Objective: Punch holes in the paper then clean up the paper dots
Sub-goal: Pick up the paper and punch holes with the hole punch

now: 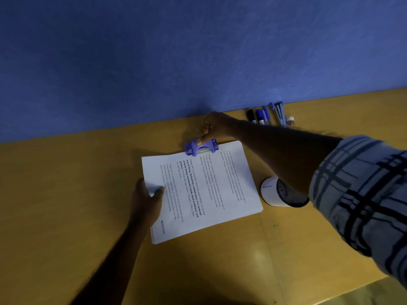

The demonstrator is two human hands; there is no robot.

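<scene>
purple punch, one paper stack, two hands.

My left hand lies at the left edge of the white stack of printed paper sheets, thumb over the top sheet, fingers under or beside the edge. The stack rests tilted on the yellow-brown wooden counter. My right hand, arm in a blue-and-white plaid sleeve, reaches to the purple plastic hole punch seated on the stack's far edge, thumb pressing on its top. Right of the paper a white cylindrical cup with a dark mesh interior lies partly behind my forearm. Against the blue wall, several markers and pens lie in a row.
</scene>
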